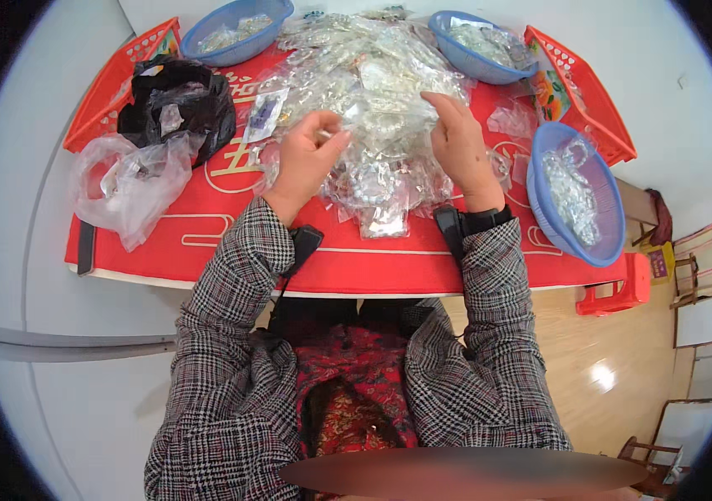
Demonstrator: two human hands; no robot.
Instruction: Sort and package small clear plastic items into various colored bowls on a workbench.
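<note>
A big heap of small clear plastic packets (pixel 385 154) covers the middle of the red table, with shiny silvery and pale bits inside; what these bits are is too small to tell. My left hand (pixel 302 159) is over the heap's left side, its fingers bent, with a gap between thumb and forefinger. Over the right side is my right hand (pixel 462 146), forefinger stretched out and thumb apart from it. No held packet shows in either hand. Beside my left hand lies a white-labelled packet (pixel 266 115). One packet (pixel 384 219) sits at the heap's near edge.
Blue baskets of packets stand at the far left (pixel 197 43), far right (pixel 530 73) and right (pixel 540 196). Red plastic baskets (pixel 87 113) (pixel 615 138) flank the table (pixel 339 271). A black bag (pixel 218 117) and a clear bag (pixel 156 188) lie left. A red stool (pixel 636 284) stands right.
</note>
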